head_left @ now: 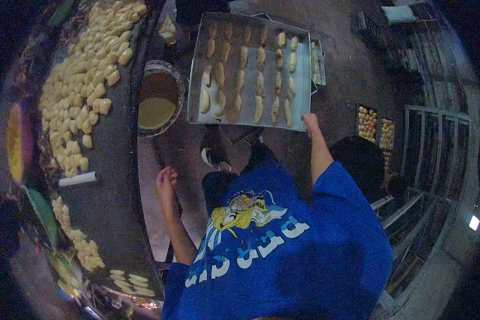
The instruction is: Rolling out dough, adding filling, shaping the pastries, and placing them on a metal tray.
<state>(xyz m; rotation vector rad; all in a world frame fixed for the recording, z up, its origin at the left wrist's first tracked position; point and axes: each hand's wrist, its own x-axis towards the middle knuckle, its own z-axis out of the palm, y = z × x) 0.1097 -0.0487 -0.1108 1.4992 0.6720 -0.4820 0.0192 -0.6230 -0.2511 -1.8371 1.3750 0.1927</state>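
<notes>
Six rows of dough pieces (pixel 261 82) line the tray (pixel 303 80), its near right corner clasped by the right hand (pixel 312 126), while the left hand (pixel 166 177) hangs half-curled and empty.

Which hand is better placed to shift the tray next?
Likely the right hand: it's at the tray's near right corner, apparently touching it. The left hand hangs apart from the tray, fingers curled, nearer the table.
</notes>
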